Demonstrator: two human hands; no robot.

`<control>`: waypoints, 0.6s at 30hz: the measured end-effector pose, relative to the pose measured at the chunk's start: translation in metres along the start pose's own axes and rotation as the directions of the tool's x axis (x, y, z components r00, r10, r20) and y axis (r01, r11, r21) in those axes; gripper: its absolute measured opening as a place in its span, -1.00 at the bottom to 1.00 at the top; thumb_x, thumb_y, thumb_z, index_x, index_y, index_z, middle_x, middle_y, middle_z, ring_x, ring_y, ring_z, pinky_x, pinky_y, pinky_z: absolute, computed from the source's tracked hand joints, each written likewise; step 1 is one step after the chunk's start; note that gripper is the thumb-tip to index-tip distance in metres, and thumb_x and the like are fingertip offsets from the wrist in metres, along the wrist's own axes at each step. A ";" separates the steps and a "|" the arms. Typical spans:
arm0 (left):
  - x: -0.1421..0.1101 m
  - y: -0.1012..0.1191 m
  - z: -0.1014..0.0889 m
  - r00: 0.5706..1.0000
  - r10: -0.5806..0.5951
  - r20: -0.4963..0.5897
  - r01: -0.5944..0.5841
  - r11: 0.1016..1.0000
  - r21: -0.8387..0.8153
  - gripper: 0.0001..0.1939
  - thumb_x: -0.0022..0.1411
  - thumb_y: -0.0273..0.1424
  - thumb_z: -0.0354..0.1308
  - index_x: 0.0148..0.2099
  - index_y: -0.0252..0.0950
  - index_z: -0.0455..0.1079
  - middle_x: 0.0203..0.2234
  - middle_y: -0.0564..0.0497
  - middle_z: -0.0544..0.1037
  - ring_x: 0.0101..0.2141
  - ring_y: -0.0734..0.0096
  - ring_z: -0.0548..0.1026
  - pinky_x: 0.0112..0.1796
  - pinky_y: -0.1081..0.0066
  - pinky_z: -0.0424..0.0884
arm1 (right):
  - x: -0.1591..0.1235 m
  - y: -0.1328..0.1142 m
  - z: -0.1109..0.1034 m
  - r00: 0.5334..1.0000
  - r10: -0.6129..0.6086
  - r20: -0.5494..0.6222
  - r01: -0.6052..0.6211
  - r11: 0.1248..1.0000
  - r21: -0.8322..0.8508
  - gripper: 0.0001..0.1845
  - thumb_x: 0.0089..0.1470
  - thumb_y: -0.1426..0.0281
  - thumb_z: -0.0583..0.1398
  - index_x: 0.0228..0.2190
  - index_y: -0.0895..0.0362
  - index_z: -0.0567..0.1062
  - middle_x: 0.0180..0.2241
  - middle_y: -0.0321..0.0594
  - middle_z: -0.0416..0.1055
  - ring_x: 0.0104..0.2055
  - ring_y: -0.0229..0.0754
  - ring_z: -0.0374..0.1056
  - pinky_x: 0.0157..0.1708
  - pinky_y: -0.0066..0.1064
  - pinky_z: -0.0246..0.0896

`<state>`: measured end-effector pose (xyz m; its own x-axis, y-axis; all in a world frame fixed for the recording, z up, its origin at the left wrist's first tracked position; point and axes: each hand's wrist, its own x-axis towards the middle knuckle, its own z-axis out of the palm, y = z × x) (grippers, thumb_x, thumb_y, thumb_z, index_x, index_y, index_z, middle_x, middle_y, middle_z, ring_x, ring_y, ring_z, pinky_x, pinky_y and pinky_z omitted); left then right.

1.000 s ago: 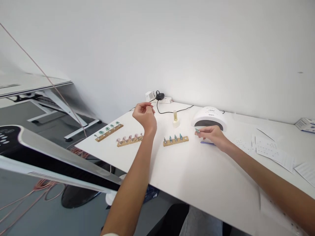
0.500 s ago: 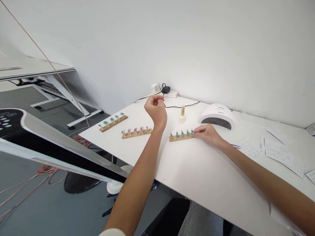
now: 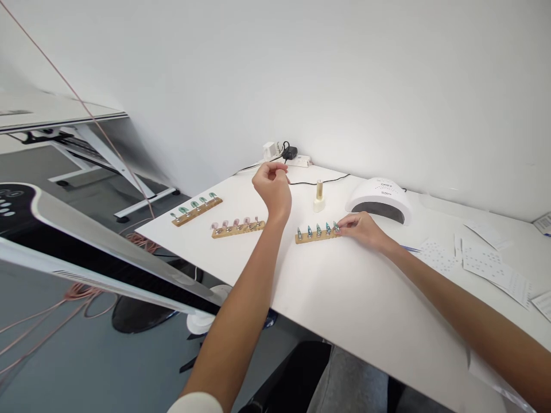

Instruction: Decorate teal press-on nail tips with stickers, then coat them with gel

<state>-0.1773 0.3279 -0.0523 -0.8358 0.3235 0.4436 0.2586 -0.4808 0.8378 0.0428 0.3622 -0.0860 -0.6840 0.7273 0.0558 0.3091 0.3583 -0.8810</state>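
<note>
My right hand (image 3: 362,230) pinches the rightmost blue-green press-on nail (image 3: 336,227) at the end of a wooden nail stand (image 3: 316,238). Several pointed nails of the same colour stand upright along that strip. Raised above the table, my left hand (image 3: 274,186) has its fingers curled together; whatever may be between them is hidden. Left of my left forearm lies a second wooden stand (image 3: 239,231) bearing pinkish nails. Farther left, a third stand (image 3: 197,213) carries green nails. A nail polish bottle (image 3: 319,198) with a gold cap stands behind the blue-green set.
A white nail lamp (image 3: 380,198) stands behind my right hand. Blue tweezers (image 3: 411,249) and sticker sheets (image 3: 491,267) lie to the right. A power strip (image 3: 299,161) with plugs and a black cable is against the wall. A white appliance (image 3: 94,252) rises at the left.
The view has shifted slightly, so the table things sit a little higher in the picture. Both hands keep nearly the same pose, the right still at the end nail.
</note>
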 end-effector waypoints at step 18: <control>0.001 0.001 -0.001 1.000 -0.017 0.013 0.016 1.000 0.003 -0.74 -0.04 -0.69 -0.09 -0.51 -0.31 0.35 -0.62 0.12 0.36 -0.64 0.60 0.29 -0.58 0.51 0.18 | -0.007 -0.003 0.002 1.000 0.008 -0.022 -0.007 1.000 0.015 -0.86 -0.17 0.31 0.35 -0.54 0.13 0.64 -0.38 -0.17 0.53 -0.38 -0.18 0.33 -0.40 -0.37 0.21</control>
<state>-0.1781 0.3269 -0.0517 -0.8337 0.3417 0.4337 0.2461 -0.4731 0.8459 0.0449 0.3548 -0.0845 -0.6666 0.7430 0.0596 0.3040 0.3440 -0.8884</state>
